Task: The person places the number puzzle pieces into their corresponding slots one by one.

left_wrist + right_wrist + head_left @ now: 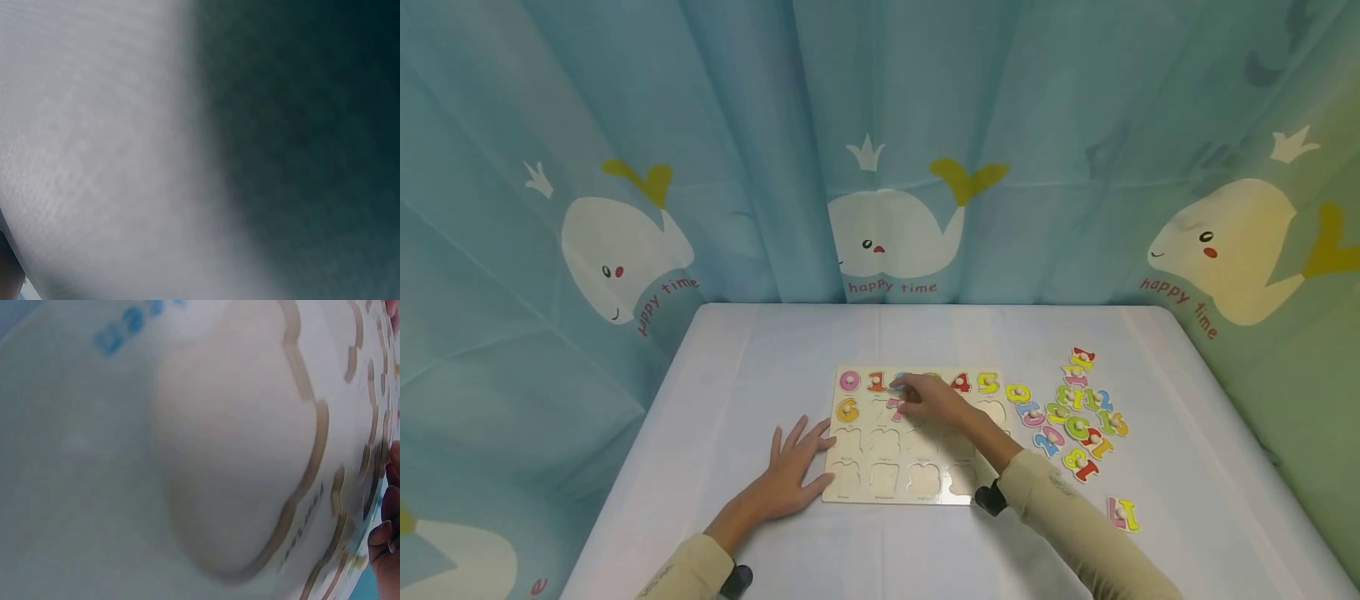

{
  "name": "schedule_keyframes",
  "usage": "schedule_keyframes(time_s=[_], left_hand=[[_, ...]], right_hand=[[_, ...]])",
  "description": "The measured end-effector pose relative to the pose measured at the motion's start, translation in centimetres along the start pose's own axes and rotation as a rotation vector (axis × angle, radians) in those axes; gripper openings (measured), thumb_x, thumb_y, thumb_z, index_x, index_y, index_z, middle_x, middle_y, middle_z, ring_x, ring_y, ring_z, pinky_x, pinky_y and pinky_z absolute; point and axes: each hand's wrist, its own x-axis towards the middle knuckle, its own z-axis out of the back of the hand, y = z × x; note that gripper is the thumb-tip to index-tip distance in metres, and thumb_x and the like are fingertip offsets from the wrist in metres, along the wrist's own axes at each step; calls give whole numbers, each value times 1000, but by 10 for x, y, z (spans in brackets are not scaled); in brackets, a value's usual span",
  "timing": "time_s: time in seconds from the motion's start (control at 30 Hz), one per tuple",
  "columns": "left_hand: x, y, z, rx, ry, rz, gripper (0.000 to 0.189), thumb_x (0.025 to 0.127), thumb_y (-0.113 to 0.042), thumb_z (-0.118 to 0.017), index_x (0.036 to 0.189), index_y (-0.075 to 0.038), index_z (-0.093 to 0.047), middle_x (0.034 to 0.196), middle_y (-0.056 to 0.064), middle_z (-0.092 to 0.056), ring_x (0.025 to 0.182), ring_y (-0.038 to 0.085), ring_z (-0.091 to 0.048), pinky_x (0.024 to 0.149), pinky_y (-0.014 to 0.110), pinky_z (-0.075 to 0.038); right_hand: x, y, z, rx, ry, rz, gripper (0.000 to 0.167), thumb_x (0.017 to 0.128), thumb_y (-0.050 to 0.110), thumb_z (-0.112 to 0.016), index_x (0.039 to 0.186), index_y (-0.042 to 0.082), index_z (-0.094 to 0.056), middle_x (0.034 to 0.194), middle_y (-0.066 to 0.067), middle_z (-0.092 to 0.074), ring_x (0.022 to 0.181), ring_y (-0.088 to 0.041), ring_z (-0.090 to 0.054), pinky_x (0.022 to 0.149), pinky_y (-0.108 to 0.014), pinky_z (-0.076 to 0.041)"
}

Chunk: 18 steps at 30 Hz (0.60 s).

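Note:
A pale wooden number puzzle board (898,502) lies on the table, with 0 to 6 seated in its upper rows and cut-out recesses below. My right hand (934,400) reaches over the board and pinches a pink number piece (894,407), seemingly a 7, by the 7 recess. The hand covers part of the 2 and 3. With fingers spread, my left hand (793,473) rests at the board's left edge, thumb and fingertips touching it. Close up, the right wrist view shows a recess (237,444), with fingertips (382,534) at the right border.
Several loose number pieces (1077,428) lie in a cluster right of the board, some touching its edge. A 17 piece (1122,514) sits apart, nearer the front. Behind the white table (760,350) hangs a blue whale-print curtain (745,150). The left wrist view is mostly blurred.

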Motion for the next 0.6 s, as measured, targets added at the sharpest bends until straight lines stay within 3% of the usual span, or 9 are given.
schedule_keyframes(time_s=[0.33, 0.6], left_hand=[[0, -1, 0, -18, 14, 2, 49, 88, -33, -57, 131, -9, -50, 151, 8, -28, 140, 37, -9, 103, 64, 4], [0, 0, 1, -15, 16, -2, 49, 88, -34, -57, 130, -10, -51, 152, 7, -27, 140, 37, -9, 103, 65, 4]], right_hand=[[6, 8, -9, -102, 9, -32, 41, 86, 15, -69, 124, 9, -56, 86, 6, -59, 72, -9, -50, 67, -26, -44], [11, 15, -12, -97, 22, 45, 44, 87, 12, -68, 127, 6, -52, 90, 2, -61, 78, -12, -54, 72, -27, -47]])
